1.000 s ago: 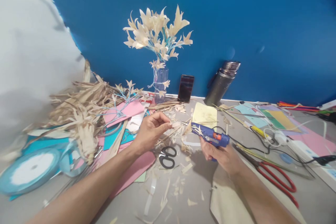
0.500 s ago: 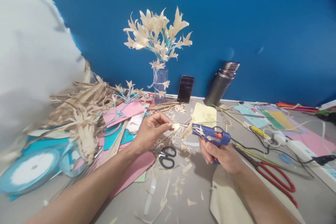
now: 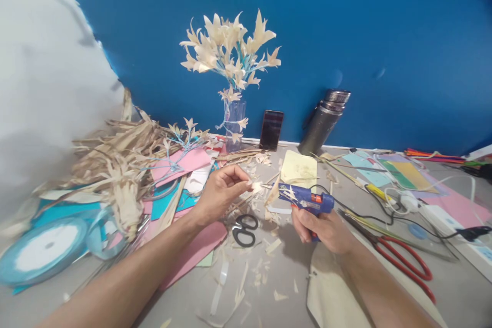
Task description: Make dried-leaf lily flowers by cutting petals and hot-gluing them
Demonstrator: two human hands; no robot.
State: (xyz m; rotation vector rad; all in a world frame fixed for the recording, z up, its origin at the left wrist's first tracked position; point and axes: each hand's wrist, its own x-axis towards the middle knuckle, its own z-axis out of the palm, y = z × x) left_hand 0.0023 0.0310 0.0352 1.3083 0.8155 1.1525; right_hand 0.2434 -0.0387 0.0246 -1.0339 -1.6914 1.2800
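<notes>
My left hand is closed in a pinch on a small pale husk piece; its exact shape is hard to make out. Wrapped round the handle of a blue glue gun is my right hand. The gun's nozzle points left, close to the pinched piece; whether they touch I cannot tell. Below and between the hands lie black-handled scissors among husk scraps. Behind them stands a clear vase of pale husk flowers on blue stems.
Dried husks and a blue ribbon roll are on the left. A phone and a flask lean on the blue wall. At right are red-handled scissors, a power strip and the gun's cord.
My right hand has shifted slightly left with the glue gun, bringing its nozzle nearer the piece in my left hand. My left hand has stayed almost still.
</notes>
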